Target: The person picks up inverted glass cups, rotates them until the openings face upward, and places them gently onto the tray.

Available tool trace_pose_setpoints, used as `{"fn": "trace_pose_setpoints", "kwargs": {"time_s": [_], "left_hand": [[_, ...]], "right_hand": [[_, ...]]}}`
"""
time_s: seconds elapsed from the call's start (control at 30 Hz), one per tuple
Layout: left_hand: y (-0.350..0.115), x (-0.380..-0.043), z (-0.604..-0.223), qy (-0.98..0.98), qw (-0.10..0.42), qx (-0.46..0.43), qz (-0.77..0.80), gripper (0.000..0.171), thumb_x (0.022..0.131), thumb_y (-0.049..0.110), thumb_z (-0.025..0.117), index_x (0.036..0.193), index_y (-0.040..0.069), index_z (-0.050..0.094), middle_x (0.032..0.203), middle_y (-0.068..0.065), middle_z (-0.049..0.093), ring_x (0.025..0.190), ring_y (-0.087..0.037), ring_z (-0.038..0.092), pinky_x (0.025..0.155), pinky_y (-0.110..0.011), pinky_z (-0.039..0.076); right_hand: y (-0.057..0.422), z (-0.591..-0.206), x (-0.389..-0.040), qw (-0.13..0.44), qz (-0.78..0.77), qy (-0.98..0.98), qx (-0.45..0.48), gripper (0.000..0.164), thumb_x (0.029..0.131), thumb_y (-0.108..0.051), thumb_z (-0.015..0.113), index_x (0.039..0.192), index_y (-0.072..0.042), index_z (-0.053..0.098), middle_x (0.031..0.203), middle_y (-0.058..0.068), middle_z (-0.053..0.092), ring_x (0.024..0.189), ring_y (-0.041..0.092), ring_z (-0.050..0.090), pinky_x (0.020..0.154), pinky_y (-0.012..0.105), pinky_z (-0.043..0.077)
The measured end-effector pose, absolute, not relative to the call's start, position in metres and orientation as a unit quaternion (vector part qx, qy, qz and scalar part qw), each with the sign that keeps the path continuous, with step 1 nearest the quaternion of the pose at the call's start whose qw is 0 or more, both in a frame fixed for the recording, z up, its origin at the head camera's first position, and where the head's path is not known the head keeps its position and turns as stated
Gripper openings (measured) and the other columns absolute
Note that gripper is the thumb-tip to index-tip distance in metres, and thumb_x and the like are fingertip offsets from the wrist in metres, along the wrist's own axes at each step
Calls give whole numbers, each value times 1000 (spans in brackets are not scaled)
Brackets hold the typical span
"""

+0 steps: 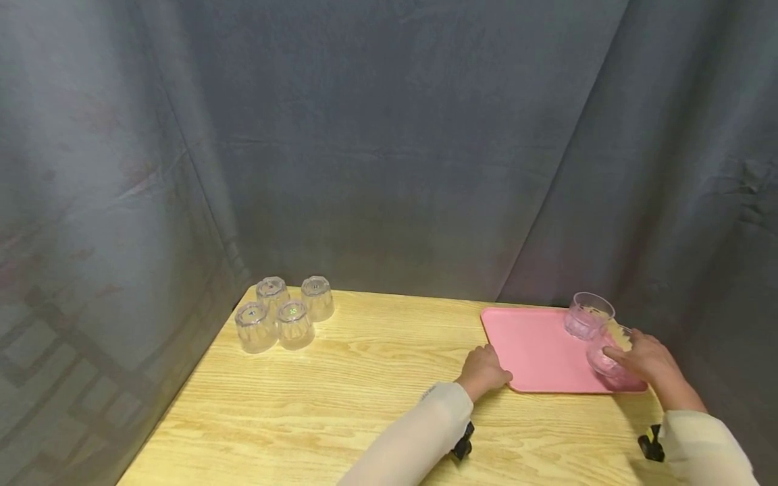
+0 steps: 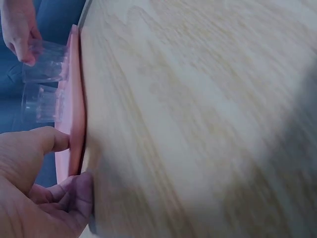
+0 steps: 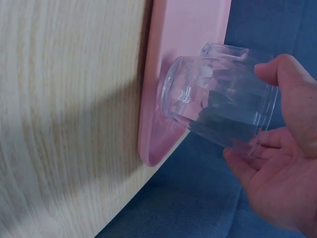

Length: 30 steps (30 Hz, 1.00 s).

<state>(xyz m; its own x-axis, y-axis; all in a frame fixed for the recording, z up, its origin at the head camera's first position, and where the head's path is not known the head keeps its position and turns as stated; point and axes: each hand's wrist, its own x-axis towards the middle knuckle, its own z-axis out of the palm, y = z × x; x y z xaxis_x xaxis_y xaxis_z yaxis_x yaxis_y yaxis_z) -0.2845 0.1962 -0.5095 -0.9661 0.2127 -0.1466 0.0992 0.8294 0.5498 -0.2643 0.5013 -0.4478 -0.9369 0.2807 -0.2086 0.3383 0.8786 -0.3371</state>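
Note:
A pink tray (image 1: 535, 347) lies at the right of the table. My left hand (image 1: 482, 372) grips its near left corner; in the left wrist view the thumb (image 2: 54, 140) is on the rim and curled fingers (image 2: 79, 198) are at its outer edge. Toward the tray's right end, my right hand (image 1: 653, 361) holds a clear faceted cup (image 3: 218, 104) around its open top, thumb on one side and fingers on the other. The cup's base is at the tray's surface. Right behind it on the tray stands a second clear cup (image 1: 586, 317), upright.
Several clear cups (image 1: 295, 325) stand upside down in a cluster at the table's far left corner. The wooden table (image 1: 365, 378) spreads between them and the tray. Grey curtains (image 1: 377, 169) hang behind the table and along both sides.

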Motion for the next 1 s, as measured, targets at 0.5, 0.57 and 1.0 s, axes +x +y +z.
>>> {"fn": "trace_pose_setpoints", "kwargs": {"time_s": [0.5, 0.57, 1.0], "left_hand": [[171, -280, -490, 935, 103, 208, 270, 25, 88, 31, 74, 111, 21, 70, 98, 9, 68, 95, -11, 61, 83, -25, 50], [167, -280, -488, 937, 96, 220, 255, 34, 89, 34, 73, 120, 22, 68, 105, 9, 69, 102, -11, 63, 86, -25, 50], [140, -274, -475, 962, 104, 200, 155, 55, 89, 50, 70, 131, 15, 61, 130, 2, 61, 129, -19, 53, 100, -30, 49]], "right_hand": [[497, -446, -265, 90, -183, 963, 177, 109, 91, -55, 66, 143, 26, 14, 140, 53, 17, 130, 70, 21, 105, 74, 29], [498, -445, -265, 88, -176, 966, 170, 108, 92, -55, 65, 141, 27, 15, 139, 54, 18, 129, 70, 22, 105, 73, 30], [504, -448, -266, 89, -174, 965, 173, 110, 90, -56, 65, 141, 28, 15, 139, 54, 17, 129, 70, 21, 106, 74, 28]]}}
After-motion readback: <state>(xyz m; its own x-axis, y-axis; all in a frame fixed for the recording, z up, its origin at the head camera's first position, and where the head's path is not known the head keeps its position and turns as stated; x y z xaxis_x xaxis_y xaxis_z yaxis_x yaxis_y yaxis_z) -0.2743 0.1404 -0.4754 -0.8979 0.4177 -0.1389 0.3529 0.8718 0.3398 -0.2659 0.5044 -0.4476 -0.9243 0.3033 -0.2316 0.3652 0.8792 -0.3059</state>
